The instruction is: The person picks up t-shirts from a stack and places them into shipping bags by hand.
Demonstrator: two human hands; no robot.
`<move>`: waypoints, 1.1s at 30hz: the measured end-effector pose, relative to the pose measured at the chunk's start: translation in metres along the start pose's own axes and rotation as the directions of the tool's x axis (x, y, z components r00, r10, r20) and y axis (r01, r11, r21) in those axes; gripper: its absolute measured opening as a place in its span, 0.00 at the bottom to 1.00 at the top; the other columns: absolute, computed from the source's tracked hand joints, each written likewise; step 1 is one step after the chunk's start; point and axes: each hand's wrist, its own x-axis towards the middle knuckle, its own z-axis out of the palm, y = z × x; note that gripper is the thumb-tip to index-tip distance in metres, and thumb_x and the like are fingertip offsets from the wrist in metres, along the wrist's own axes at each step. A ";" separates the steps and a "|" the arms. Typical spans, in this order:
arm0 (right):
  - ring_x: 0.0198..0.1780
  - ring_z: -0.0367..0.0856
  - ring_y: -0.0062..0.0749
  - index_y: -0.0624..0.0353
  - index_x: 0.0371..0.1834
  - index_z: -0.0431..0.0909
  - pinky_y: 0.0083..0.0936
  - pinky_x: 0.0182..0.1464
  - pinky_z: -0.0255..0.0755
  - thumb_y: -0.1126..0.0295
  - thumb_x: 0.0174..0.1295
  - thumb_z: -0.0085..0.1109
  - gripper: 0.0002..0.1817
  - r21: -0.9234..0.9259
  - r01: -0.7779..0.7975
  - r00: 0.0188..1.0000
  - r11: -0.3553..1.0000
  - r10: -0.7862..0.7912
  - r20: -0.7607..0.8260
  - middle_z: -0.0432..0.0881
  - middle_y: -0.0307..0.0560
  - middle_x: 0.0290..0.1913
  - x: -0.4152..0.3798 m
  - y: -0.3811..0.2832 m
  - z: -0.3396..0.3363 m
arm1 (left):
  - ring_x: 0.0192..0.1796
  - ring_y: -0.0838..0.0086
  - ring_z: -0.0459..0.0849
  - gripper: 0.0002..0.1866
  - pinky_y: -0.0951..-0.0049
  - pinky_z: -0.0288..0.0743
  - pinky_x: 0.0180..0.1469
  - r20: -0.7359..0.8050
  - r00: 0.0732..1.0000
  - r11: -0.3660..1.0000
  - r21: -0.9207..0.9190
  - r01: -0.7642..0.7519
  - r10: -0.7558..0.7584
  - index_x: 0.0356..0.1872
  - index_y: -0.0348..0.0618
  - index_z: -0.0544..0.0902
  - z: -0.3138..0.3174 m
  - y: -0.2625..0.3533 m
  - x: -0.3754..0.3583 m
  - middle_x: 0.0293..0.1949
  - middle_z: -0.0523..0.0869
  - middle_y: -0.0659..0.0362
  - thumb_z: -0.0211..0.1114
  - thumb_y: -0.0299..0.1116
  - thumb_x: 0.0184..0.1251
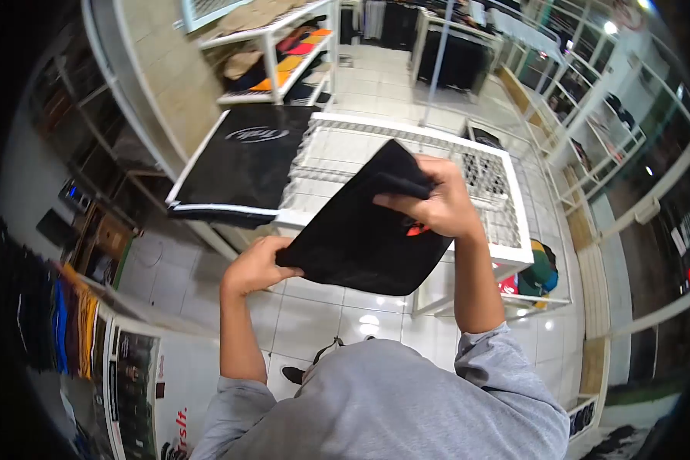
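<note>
my left hand (257, 264) pinches the black shirt's (360, 230) lower corner, my right hand (429, 203) grips its upper fold; long axis runs diagonally between them

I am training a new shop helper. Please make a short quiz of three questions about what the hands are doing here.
1. True or false: both hands hold the black garment.
2. Which hand grips its lower corner: A) left hand, B) right hand?
3. What lies flat on the white table, at its left end?

Key: 1 true. 2 A. 3 A black shirt with a white logo.
</note>
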 end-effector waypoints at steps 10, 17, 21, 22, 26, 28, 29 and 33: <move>0.37 0.86 0.20 0.67 0.41 0.88 0.17 0.42 0.79 0.73 0.64 0.72 0.08 0.210 -0.237 0.630 0.948 0.315 -0.710 0.89 0.42 0.37 -0.152 0.049 -0.135 | 0.49 0.77 0.84 0.25 0.73 0.79 0.54 -0.476 0.839 0.751 -0.444 -0.488 0.264 0.54 0.35 0.85 0.025 0.121 0.199 0.46 0.87 0.59 0.82 0.25 0.53; 0.44 0.87 0.28 0.71 0.54 0.80 0.23 0.53 0.79 0.72 0.63 0.72 0.19 0.546 -0.107 0.186 0.831 0.556 -0.810 0.87 0.45 0.48 -0.205 0.139 -0.122 | 0.59 0.57 0.85 0.36 0.63 0.78 0.62 -0.455 0.536 0.657 0.160 -0.737 0.711 0.65 0.41 0.79 0.093 0.232 0.395 0.58 0.86 0.45 0.81 0.40 0.55; 0.38 0.87 0.29 0.63 0.66 0.70 0.27 0.31 0.84 0.69 0.62 0.72 0.30 0.592 -0.293 0.080 0.751 0.636 -0.767 0.85 0.46 0.46 -0.228 0.145 -0.108 | 0.65 0.50 0.80 0.25 0.57 0.73 0.67 -0.204 0.707 0.734 0.246 -0.633 0.677 0.56 0.43 0.86 0.161 0.217 0.363 0.59 0.85 0.44 0.75 0.46 0.60; 0.37 0.87 0.28 0.61 0.67 0.69 0.27 0.26 0.82 0.68 0.62 0.72 0.32 0.592 -0.324 0.061 0.738 0.640 -0.766 0.85 0.46 0.45 -0.227 0.139 -0.106 | 0.62 0.50 0.81 0.23 0.57 0.73 0.66 -0.114 0.741 0.746 0.193 -0.637 0.662 0.53 0.42 0.87 0.170 0.206 0.339 0.57 0.86 0.46 0.74 0.45 0.61; 0.36 0.85 0.27 0.61 0.70 0.67 0.26 0.31 0.81 0.67 0.61 0.73 0.35 0.316 -0.695 0.140 0.646 0.552 -0.822 0.83 0.44 0.43 -0.242 0.127 -0.100 | 0.61 0.54 0.82 0.19 0.59 0.73 0.65 -0.222 0.789 0.819 0.134 -0.558 0.573 0.53 0.42 0.87 0.193 0.130 0.265 0.55 0.87 0.50 0.73 0.40 0.64; 0.34 0.81 0.31 0.60 0.68 0.71 0.26 0.36 0.75 0.66 0.61 0.71 0.32 -0.330 -0.874 0.312 0.356 -0.109 -0.944 0.79 0.48 0.44 -0.229 0.095 -0.084 | 0.60 0.54 0.83 0.20 0.59 0.73 0.65 -0.267 0.830 0.871 0.117 -0.477 0.490 0.54 0.41 0.87 0.179 0.103 0.223 0.53 0.88 0.48 0.74 0.39 0.65; 0.32 0.76 0.31 0.59 0.68 0.73 0.26 0.36 0.72 0.67 0.61 0.71 0.31 -0.275 -0.854 0.279 0.441 -0.057 -0.959 0.78 0.46 0.43 -0.221 0.086 -0.075 | 0.62 0.51 0.81 0.18 0.57 0.73 0.65 -0.314 0.831 0.887 0.111 -0.449 0.460 0.51 0.41 0.87 0.169 0.090 0.207 0.54 0.88 0.48 0.74 0.40 0.65; 0.24 0.65 0.17 0.63 0.55 0.83 0.19 0.28 0.63 0.73 0.61 0.71 0.18 -0.068 -0.639 0.402 0.766 0.257 -0.879 0.77 0.38 0.31 -0.161 0.078 -0.031 | 0.57 0.51 0.84 0.14 0.58 0.75 0.61 -0.530 0.777 0.940 0.164 -0.300 0.340 0.48 0.39 0.88 0.111 0.051 0.153 0.49 0.89 0.48 0.73 0.35 0.65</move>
